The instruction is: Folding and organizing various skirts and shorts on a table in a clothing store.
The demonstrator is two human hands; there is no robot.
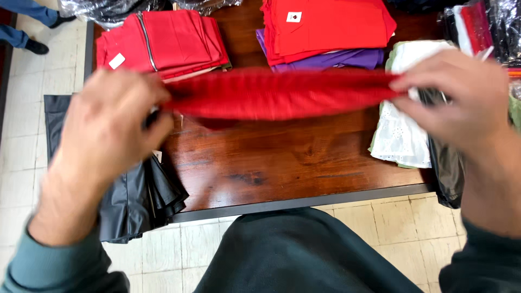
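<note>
Pale floor tiles run beneath us, and our dark lap fills the six o'clock edge of the view. Ahead of that stands our wooden table, its bare brown top showing in the middle. At eight o'clock a dark garment hangs off the table's near corner. Our left hand, at nine o'clock, is closed on one end of a red cloth, and our right hand, at three o'clock, pinches the other end, so the cloth is stretched level between them above the tabletop. By the right hand lies a white lacy piece. Farther off, at eleven o'clock, sits a folded red stack; at one o'clock another red pile rests on purple cloth.
</note>
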